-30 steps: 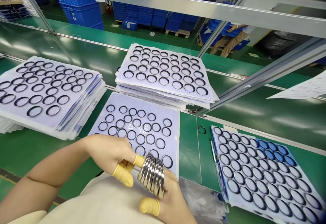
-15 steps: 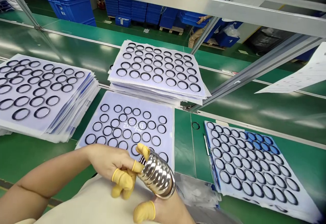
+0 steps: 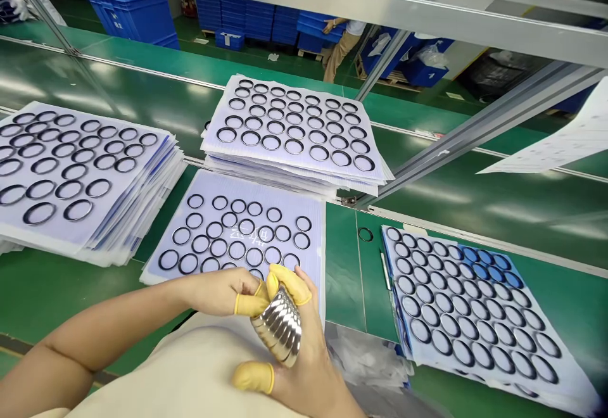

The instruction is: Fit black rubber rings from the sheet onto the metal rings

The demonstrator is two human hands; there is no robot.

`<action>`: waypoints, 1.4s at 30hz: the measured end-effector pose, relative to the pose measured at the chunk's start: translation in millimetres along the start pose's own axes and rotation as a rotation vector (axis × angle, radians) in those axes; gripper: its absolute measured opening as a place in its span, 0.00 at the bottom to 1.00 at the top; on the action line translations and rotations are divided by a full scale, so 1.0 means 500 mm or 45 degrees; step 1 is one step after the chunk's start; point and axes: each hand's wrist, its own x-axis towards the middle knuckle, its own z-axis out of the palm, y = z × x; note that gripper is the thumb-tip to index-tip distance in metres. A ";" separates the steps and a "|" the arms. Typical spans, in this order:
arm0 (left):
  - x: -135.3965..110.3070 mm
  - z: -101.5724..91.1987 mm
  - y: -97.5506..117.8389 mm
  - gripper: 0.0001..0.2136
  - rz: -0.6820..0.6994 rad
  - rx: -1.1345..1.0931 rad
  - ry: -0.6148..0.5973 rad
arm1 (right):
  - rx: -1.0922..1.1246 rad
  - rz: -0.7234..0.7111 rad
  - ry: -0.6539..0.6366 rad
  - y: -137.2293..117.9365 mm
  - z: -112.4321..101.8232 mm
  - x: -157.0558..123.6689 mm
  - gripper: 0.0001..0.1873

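A stack of shiny metal rings (image 3: 280,329) sits in my right hand (image 3: 306,348), lined up side by side and tilted. The fingers of that hand run through or behind the stack, and the thumb stands away from it. My left hand (image 3: 221,291) is closed at the upper left end of the stack, its fingertips pressed against the end rings. Yellow finger cots cover fingertips of both hands. Just beyond them lies a pale sheet (image 3: 166,234) with many dark-edged rings spread over it, its near part hidden by my hands.
Stacked sheets of rings stand at the left (image 3: 109,209) and at the back (image 3: 285,168). Another ring-covered sheet (image 3: 475,304) lies at the right, with a single ring (image 3: 365,234) beside it. A metal post (image 3: 465,126) slants up. Behind the bench, a person (image 3: 344,44) handles blue crates.
The ring stack has tipped more upright, and my right hand's fingers have come up around its far side. My left fingers have closed in at its upper end. The background person has moved left.
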 end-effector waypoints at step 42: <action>0.023 0.029 -0.027 0.12 -0.233 -0.730 0.494 | 0.440 0.448 -0.211 -0.014 -0.017 -0.003 0.29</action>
